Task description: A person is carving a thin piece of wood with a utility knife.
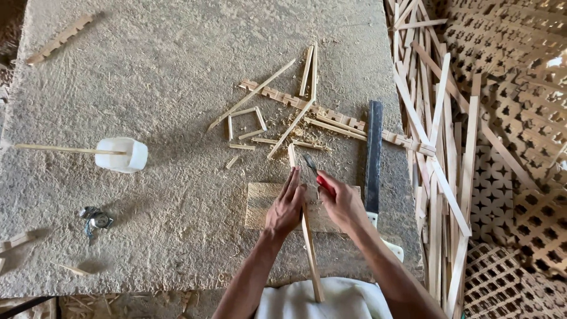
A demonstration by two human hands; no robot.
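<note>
Both hands (286, 208) (341, 202) close together, gripping.
</note>
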